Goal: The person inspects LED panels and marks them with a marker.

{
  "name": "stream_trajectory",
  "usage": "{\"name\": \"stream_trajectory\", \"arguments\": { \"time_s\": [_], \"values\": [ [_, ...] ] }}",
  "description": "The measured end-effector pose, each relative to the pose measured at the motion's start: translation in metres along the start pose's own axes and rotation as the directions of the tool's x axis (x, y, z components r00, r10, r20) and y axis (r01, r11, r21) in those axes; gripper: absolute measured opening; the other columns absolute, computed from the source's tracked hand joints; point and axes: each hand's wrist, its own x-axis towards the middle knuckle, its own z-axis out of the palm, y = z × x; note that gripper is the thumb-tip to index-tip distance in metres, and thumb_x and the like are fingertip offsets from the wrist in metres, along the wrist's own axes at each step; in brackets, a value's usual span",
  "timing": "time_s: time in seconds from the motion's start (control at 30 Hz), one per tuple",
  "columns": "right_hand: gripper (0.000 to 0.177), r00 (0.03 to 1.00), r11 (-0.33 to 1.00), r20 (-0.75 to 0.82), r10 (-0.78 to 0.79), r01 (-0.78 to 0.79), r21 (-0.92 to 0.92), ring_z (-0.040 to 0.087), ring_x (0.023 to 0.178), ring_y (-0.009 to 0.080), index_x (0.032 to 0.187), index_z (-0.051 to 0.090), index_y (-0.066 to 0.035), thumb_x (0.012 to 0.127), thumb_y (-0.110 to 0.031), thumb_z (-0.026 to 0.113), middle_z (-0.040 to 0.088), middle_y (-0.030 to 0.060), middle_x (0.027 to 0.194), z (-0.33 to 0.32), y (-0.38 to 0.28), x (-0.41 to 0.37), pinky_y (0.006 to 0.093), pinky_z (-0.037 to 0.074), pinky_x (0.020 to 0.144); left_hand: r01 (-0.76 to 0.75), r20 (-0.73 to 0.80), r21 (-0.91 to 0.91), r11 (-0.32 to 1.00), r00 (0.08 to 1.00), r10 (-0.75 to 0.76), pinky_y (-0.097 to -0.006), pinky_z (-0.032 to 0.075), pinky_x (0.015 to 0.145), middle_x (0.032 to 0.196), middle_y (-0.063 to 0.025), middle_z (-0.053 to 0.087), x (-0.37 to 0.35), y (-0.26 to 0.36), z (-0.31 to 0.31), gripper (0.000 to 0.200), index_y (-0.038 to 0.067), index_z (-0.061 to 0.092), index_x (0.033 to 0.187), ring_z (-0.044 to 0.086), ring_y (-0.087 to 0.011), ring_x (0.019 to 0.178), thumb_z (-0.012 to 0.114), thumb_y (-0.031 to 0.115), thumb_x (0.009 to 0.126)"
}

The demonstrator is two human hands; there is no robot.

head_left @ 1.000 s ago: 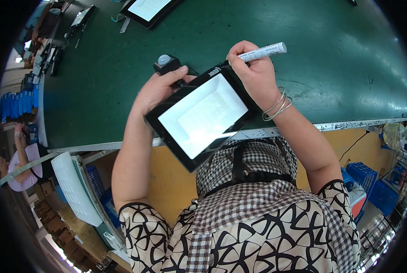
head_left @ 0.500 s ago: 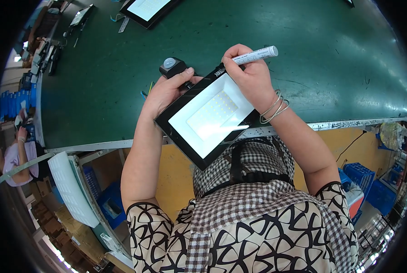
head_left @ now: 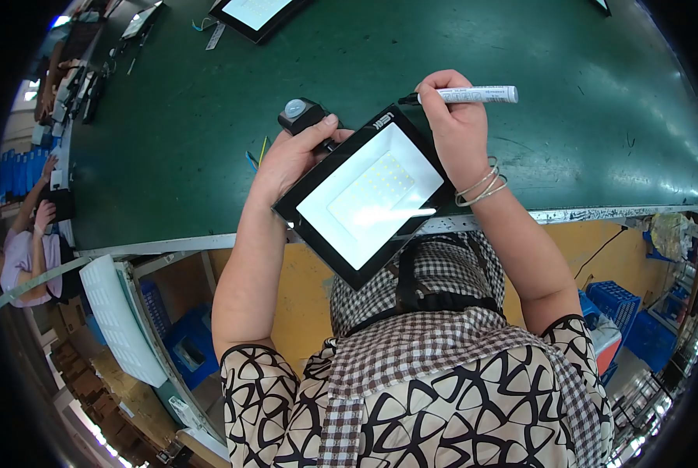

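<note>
My left hand (head_left: 298,152) grips a black-framed LED floodlight (head_left: 357,222) at its upper left side, with the thumb on the black motion sensor (head_left: 302,115) that has a pale dome. The floodlight is tilted, its glass front and rows of LEDs facing up, with white lettering at the top corner. In my right hand (head_left: 460,117) is a white marker pen (head_left: 481,94), held between thumb and fingers. Its black tip points left, just off the lettered corner. Thin yellow and blue wires (head_left: 257,156) stick out beside my left wrist.
The green tabletop (head_left: 567,156) stretches ahead. Another floodlight (head_left: 259,12) lies at its far side, with a tag and wires. More lamps line the left edge. A person (head_left: 33,249) works at far left. Blue crates (head_left: 614,303) stand below right; a white panel (head_left: 123,320) leans below left.
My right hand has moved right with the marker, away from the floodlight's lettered corner, and the marker now lies more level. The floodlight has shifted slightly right. The person at left has moved their arms.
</note>
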Motion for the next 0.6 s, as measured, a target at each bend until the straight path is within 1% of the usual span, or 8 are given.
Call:
{"name": "stream_trajectory", "arguments": {
  "time_s": [0.07,0.17,0.2,0.23,0.27,0.33,0.5,0.6],
  "values": [
    [0.006,0.997,0.998,0.068,0.032,-0.036,0.05,0.046,0.061,0.0027,0.08,0.056,-0.003,0.083,-0.007,0.058,0.052,-0.004,0.067,0.005,-0.011,-0.009,0.0191,0.038,0.053,-0.026,0.024,-0.013,1.0,0.999,0.026,-0.0315,0.054,0.063,0.086,-0.0135,0.064,0.003,-0.007,-0.001,0.028,-0.001,0.054,0.093,0.063,-0.0187,0.071,0.064,0.024,0.085],
    [0.005,0.978,0.993,0.204,0.049,-0.071,0.099,0.048,0.062,0.0023,0.082,0.056,-0.003,0.083,-0.007,0.059,0.053,-0.0035,0.069,0.017,-0.025,-0.026,0.0187,0.039,0.054,-0.065,-0.027,-0.044,0.997,0.998,0.064,-0.026,0.055,0.057,0.089,-0.0122,0.066,0.003,-0.014,0.007,0.021,0.003,0.056,0.086,0.064,-0.0137,0.067,0.064,0.022,0.085],
    [0.005,0.969,0.992,0.241,0.064,-0.088,0.092,0.048,0.062,0.0023,0.083,0.056,-0.003,0.083,-0.007,0.059,0.053,-0.0034,0.069,0.02,-0.03,-0.032,0.0187,0.039,0.054,-0.084,0.013,-0.081,0.993,0.996,0.085,-0.0236,0.051,0.052,0.085,-0.0099,0.066,0.008,-0.019,0.007,0.023,0.003,0.057,0.085,0.061,-0.0107,0.062,0.065,0.024,0.085],
    [0.005,0.958,0.991,0.277,0.077,-0.104,0.084,0.048,0.062,0.0023,0.083,0.056,-0.003,0.083,-0.006,0.059,0.053,-0.0033,0.069,0.024,-0.032,-0.036,0.0187,0.039,0.054,-0.097,0.01,-0.056,0.994,0.995,0.098,-0.0228,0.05,0.05,0.084,-0.009,0.065,0.01,-0.019,0.008,0.023,0.003,0.057,0.085,0.06,-0.0098,0.06,0.065,0.025,0.084],
    [0.004,0.96,0.996,0.279,0.026,-0.048,0.074,0.048,0.06,0.0022,0.084,0.056,-0.003,0.083,-0.006,0.059,0.052,-0.0034,0.067,0.028,-0.027,-0.04,0.0187,0.039,0.052,-0.109,0.008,-0.029,0.994,0.994,0.11,-0.022,0.048,0.049,0.082,-0.0081,0.065,0.011,-0.02,0.009,0.023,0.004,0.058,0.084,0.058,-0.0088,0.059,0.065,0.026,0.084],
    [0.003,0.949,0.996,0.312,0.038,-0.06,0.062,0.047,0.059,0.0021,0.083,0.056,-0.003,0.083,-0.006,0.058,0.052,-0.0036,0.067,0.031,-0.029,-0.045,0.0189,0.038,0.051,-0.11,0.027,0.02,0.994,0.994,0.109,-0.0201,0.043,0.047,0.077,-0.0048,0.064,0.011,-0.02,0.009,0.024,0.005,0.058,0.085,0.053,-0.0061,0.055,0.066,0.027,0.083],
    [0.005,0.942,0.999,0.335,-0.024,0.039,-0.037,0.046,0.056,0.003,0.08,0.056,-0.004,0.082,-0.007,0.059,0.052,-0.0021,0.064,0.034,-0.025,-0.046,0.0206,0.037,0.048,-0.125,-0.009,0.02,0.992,0.992,0.125,-0.0202,0.044,0.049,0.071,-0.001,0.059,0.009,-0.02,0.013,0.022,0.007,0.057,0.082,0.053,-0.0055,0.056,0.066,0.027,0.083],
    [0.005,0.943,0.994,0.332,-0.018,0.052,-0.093,0.046,0.055,0.004,0.079,0.056,-0.004,0.081,-0.008,0.059,0.052,-0.0013,0.062,0.035,-0.024,-0.046,0.021,0.037,0.048,-0.134,-0.016,0.003,0.991,0.991,0.134,-0.0206,0.044,0.049,0.068,0.001,0.056,0.006,-0.019,0.017,0.022,0.007,0.057,0.081,0.053,-0.0057,0.055,0.067,0.026,0.083]
  ]
}}
